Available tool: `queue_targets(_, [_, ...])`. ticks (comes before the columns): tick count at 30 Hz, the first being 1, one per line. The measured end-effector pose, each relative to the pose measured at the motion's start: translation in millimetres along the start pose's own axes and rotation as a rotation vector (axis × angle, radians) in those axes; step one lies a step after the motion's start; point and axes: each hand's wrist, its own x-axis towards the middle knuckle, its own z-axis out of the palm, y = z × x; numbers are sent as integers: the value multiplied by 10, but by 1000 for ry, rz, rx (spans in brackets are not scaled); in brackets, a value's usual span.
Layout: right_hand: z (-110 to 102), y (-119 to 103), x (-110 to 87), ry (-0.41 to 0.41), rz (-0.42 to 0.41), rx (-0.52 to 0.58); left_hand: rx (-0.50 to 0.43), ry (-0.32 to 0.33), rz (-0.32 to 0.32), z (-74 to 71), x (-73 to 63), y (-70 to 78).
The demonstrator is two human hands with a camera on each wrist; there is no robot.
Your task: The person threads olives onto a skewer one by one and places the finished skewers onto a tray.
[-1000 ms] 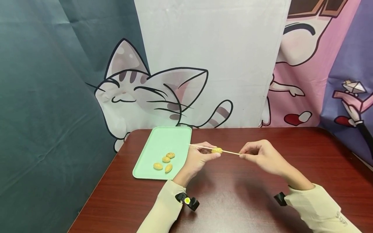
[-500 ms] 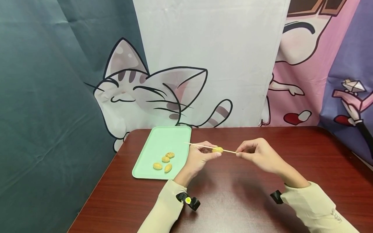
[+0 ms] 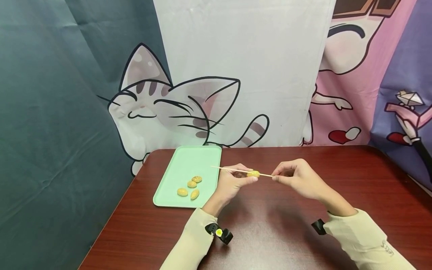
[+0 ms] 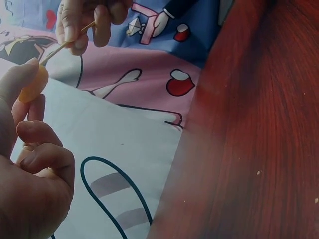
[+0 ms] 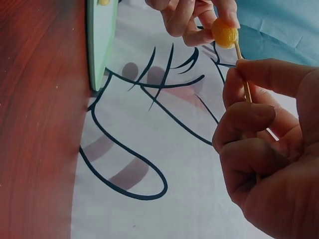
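My left hand (image 3: 233, 182) pinches a small yellow potato (image 3: 253, 173) between thumb and fingers, above the table right of the tray. A thin wooden skewer (image 3: 233, 170) is in the potato and sticks out on both sides; its left end reaches over the tray's edge. To the right, my right hand (image 3: 302, 180) pinches the skewer a short way from the potato. In the right wrist view the skewer (image 5: 247, 92) runs on behind the curled fingers (image 5: 244, 119). Several more small potatoes (image 3: 182, 192) lie on the light green tray (image 3: 199, 157).
The tray stands at the left of a dark red-brown wooden table (image 3: 263, 232). A printed cloth (image 3: 253, 56) with cartoon figures hangs behind the table's far edge. Black wrist cameras (image 3: 219, 232) sit on both sleeves.
My right hand has moved slightly left, closer to the potato. The skewer's left end pokes out further over the tray. The left hand has hardly moved; the loose potatoes lie where they were.
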Motion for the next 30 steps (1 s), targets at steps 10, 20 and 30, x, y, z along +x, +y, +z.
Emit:
queue_targets(10, [15, -29, 27, 23, -35, -9, 30, -13, 13, 0, 11, 29])
queue_targets(20, [12, -61, 43, 13, -39, -9, 26, -27, 16, 19, 17, 30])
queue_targets(30, [35, -82, 13, 4, -56, 7, 18, -19, -2, 52, -21, 10])
